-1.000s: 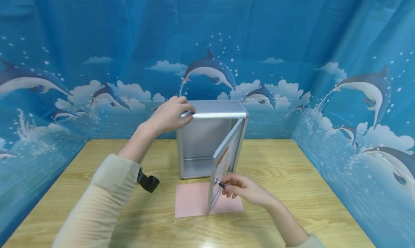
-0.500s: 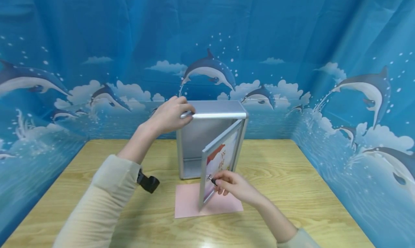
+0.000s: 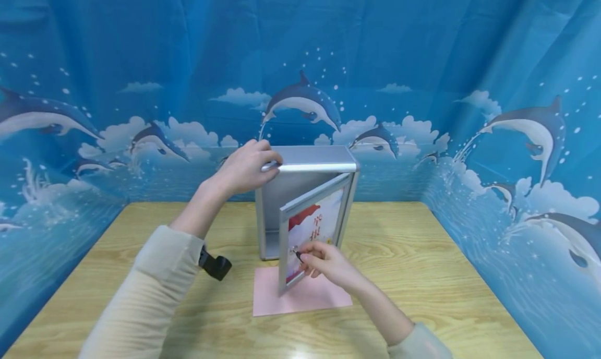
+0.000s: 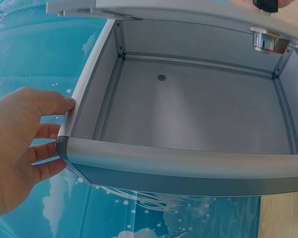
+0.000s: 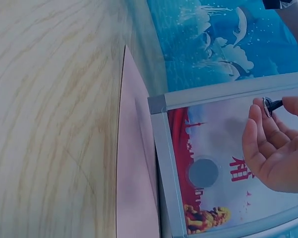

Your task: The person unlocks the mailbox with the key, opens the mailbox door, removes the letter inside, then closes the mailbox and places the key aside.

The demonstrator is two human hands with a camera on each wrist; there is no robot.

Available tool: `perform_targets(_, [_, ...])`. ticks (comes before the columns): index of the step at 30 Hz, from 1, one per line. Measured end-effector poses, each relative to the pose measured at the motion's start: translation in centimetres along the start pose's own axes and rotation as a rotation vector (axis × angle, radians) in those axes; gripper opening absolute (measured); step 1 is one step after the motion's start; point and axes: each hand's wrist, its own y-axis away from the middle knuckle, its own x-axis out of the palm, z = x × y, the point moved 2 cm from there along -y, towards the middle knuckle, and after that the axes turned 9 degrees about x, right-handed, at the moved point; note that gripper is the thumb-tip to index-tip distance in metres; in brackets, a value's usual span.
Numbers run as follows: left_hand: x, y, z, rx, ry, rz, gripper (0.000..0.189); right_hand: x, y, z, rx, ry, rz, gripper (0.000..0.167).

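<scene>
A silver metal box (image 3: 314, 153) stands upright on the table, its framed door (image 3: 324, 194) hinged on the right and partly ajar. My left hand (image 3: 249, 166) grips the box's upper left corner. In the left wrist view the thumb lies on the front rim, the fingers along the outer side, above the bare box interior (image 4: 188, 109). A lock barrel (image 4: 264, 41) juts from the door's inner face. Between thumb and fingers my right hand (image 3: 331, 267) pinches a black-headed key (image 3: 299, 255) that sits in the door's lock. A printed picture (image 5: 213, 148) fills the door's front.
Under and in front of the door lies a pink sheet (image 3: 269, 302) on the wood-grain table (image 3: 399, 244). A blue dolphin-print curtain (image 3: 225, 51) encloses the back and sides. A black wrist camera (image 3: 216, 266) sticks out from the left sleeve.
The door has swung leftward toward the box opening, showing more of its printed front. My right hand moved left with it, keeping the key pinched. The left hand stayed on the corner.
</scene>
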Motion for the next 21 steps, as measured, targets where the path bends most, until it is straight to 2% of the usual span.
perform_targets(5, [0.0, 0.0, 0.0, 0.0, -0.003, -0.005, 0.02, 0.7, -0.6, 0.0, 0.045, -0.083, -0.04, 0.029])
perform_targets(12, [0.0, 0.1, 0.0, 0.008, -0.012, -0.021, 0.02, 1.8, -1.8, 0.3, 0.06, -0.16, -0.113, 0.03])
perform_targets(21, [0.0, 0.0, 0.0, 0.011, -0.003, -0.001, 0.02, 2.4, -3.0, 0.5, 0.085, -0.187, -0.185, 0.029])
